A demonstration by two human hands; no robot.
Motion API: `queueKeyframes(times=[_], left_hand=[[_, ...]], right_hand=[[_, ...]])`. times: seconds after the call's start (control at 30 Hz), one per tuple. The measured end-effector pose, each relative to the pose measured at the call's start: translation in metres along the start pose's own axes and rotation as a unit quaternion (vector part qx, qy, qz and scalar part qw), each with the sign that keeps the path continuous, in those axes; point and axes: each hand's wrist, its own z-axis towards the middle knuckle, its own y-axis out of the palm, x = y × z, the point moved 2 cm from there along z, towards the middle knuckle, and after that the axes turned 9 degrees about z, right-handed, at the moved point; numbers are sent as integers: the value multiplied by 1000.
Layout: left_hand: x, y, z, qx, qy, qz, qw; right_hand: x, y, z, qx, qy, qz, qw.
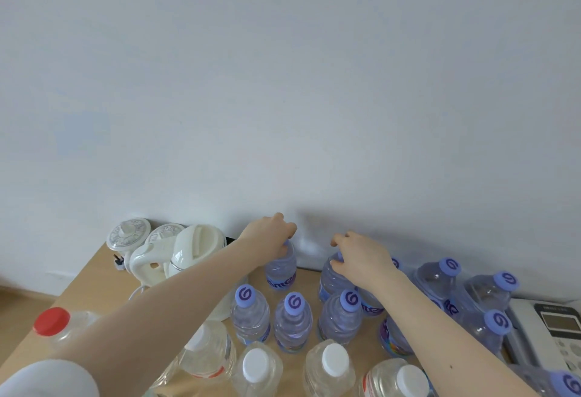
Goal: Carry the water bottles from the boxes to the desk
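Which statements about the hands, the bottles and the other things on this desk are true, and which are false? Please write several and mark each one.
1. The left hand has its grip on the cap of a purple-capped water bottle near the wall. True.
2. The right hand lies flat on the desk. False: it holds the top of a second purple-capped bottle.
3. A white electric kettle stands left of the left hand. True.
4. Every bottle cap is purple. False: several are white, like this white cap, and there is one red cap.
5. The telephone is at the desk's left edge. False: it is at the right edge.
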Motion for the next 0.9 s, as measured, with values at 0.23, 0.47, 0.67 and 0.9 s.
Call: queueKeyframes(times=[0.23, 0.47, 0.67, 0.9], left_hand=[[-27, 11, 0, 0, -25, 15, 1000], [-29, 15, 4, 20, -19, 14, 1000], [-30, 14, 4, 25, -20, 20, 999], [-21, 13, 4, 30, -40, 71, 996]], right_hand=[[-6, 3, 9, -5, 14, -25, 1000], [-6, 4, 12, -7, 25, -28, 999], [-7, 2, 12, -6, 29, -27, 999], [-4, -4, 8, -6, 64, 8, 998]])
